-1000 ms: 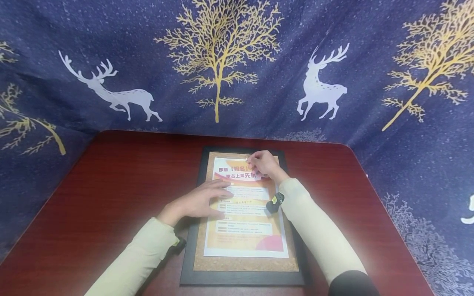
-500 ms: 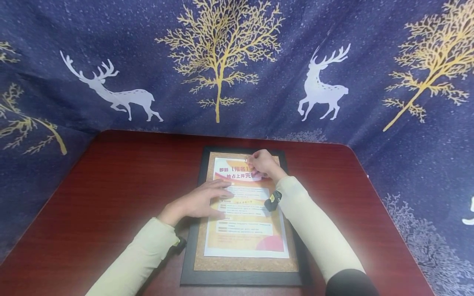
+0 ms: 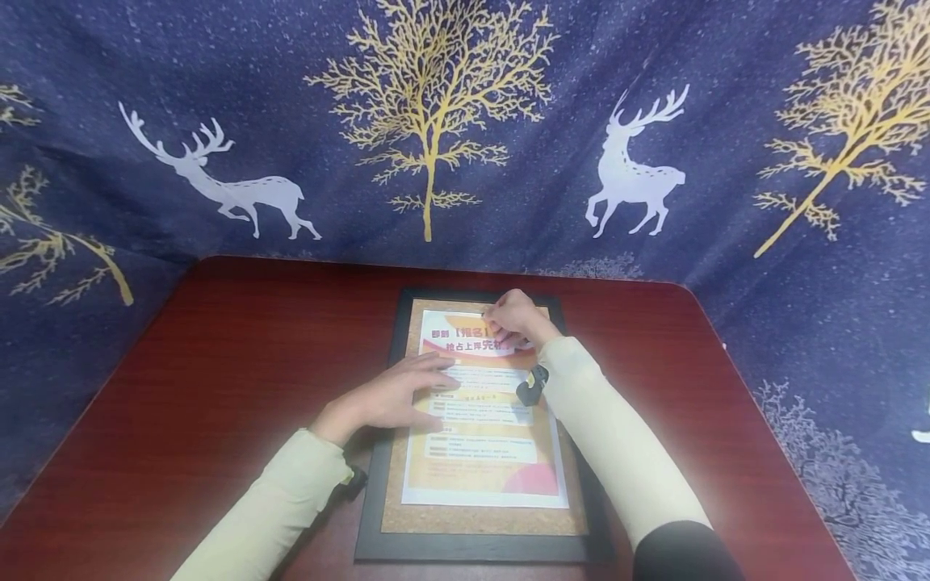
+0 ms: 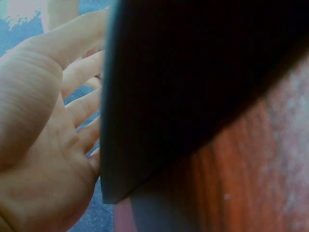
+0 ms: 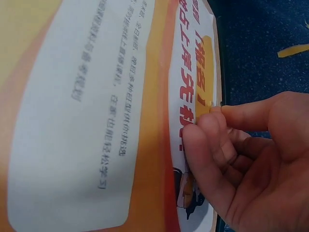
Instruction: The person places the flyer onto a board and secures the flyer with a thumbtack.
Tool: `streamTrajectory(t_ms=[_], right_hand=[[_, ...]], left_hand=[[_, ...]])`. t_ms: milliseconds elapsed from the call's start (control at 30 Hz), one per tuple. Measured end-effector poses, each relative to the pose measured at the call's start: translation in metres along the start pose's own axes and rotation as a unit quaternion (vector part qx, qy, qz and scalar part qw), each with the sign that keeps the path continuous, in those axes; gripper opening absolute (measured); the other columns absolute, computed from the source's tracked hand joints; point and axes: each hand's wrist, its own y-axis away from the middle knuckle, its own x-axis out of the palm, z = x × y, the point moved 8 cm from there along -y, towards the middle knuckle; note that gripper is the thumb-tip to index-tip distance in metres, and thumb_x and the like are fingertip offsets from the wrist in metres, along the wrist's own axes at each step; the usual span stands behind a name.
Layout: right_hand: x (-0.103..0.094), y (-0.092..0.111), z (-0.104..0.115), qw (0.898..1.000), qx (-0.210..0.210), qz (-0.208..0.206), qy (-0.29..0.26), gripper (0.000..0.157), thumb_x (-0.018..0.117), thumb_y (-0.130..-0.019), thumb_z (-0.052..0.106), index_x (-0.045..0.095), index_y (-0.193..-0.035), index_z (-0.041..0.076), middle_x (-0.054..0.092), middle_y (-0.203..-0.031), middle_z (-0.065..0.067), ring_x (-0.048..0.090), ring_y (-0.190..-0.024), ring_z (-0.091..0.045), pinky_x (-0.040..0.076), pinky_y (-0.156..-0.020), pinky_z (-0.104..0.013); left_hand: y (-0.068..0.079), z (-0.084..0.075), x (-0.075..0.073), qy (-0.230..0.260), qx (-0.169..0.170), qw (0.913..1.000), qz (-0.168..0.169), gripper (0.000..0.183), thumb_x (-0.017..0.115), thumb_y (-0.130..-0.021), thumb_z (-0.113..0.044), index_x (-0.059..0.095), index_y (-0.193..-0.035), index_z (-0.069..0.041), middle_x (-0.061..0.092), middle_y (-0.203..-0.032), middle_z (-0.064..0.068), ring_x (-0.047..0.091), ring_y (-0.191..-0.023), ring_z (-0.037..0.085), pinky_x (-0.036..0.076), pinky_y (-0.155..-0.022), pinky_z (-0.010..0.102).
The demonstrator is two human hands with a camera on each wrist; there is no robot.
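Observation:
A printed poster (image 3: 479, 476) in orange, white and pink lies on a cork board (image 3: 414, 519) with a dark frame (image 3: 479, 547). At the poster's top edge my right hand (image 3: 516, 313) pinches a small clear push pin (image 5: 215, 103) between thumb and index finger. The pin is mostly hidden by the fingertips in the right wrist view. My left hand (image 3: 395, 393) rests with fingers spread on the poster's left side. In the left wrist view, the board's dark edge hides the fingertips of the left hand (image 4: 53, 111).
A reddish-brown wooden table (image 3: 240, 363) bears the board. Behind and beside it hangs a dark blue cloth (image 3: 508, 218) printed with white deer and golden trees. Both wrists carry small dark devices, such as the right wrist's camera (image 3: 533, 386).
The right wrist and forearm have shifted slightly left and up, while the fingers stay at the poster's top edge. My left hand has kept its place on the poster.

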Motion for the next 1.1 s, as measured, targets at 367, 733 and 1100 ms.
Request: streamTrajectory(t_ms=[367, 733, 1100], right_hand=[[0.0005, -0.0018, 0.0009, 1.000, -0.003, 0.000, 0.014, 0.016, 0.066, -0.093, 0.014, 0.061, -0.092, -0.001, 0.064, -0.073, -0.010, 0.062, -0.054, -0.017, 0.057, -0.050, -0.030], [-0.0005, -0.0047, -0.0008, 0.999, 0.002, -0.010, 0.044, 0.019, 0.065, -0.093, 0.018, 0.062, -0.096, -0.001, 0.062, -0.067, -0.007, 0.059, -0.049, -0.014, 0.054, -0.046, -0.027], [-0.0011, -0.0035, -0.0022, 0.999, 0.000, -0.020, 0.050, 0.018, 0.065, -0.092, 0.020, 0.063, -0.090, 0.001, 0.062, -0.064, -0.006, 0.057, -0.048, -0.014, 0.052, -0.044, -0.026]], left_hand=[[0.0001, 0.0012, 0.0003, 0.000, -0.001, 1.0000, -0.001, 0.062, 0.081, -0.082, -0.035, 0.062, -0.138, -0.014, 0.038, -0.158, 0.012, 0.025, -0.148, 0.035, 0.013, -0.120, 0.057], [0.0001, -0.0001, 0.0002, 0.002, -0.003, 1.0000, 0.001, 0.062, 0.081, -0.083, -0.035, 0.062, -0.138, -0.014, 0.038, -0.158, 0.012, 0.024, -0.149, 0.036, 0.013, -0.120, 0.057], [0.0007, -0.0013, -0.0003, 0.005, -0.011, 0.9999, 0.003, 0.062, 0.081, -0.083, -0.035, 0.062, -0.138, -0.015, 0.037, -0.159, 0.010, 0.022, -0.149, 0.037, 0.012, -0.120, 0.058]])
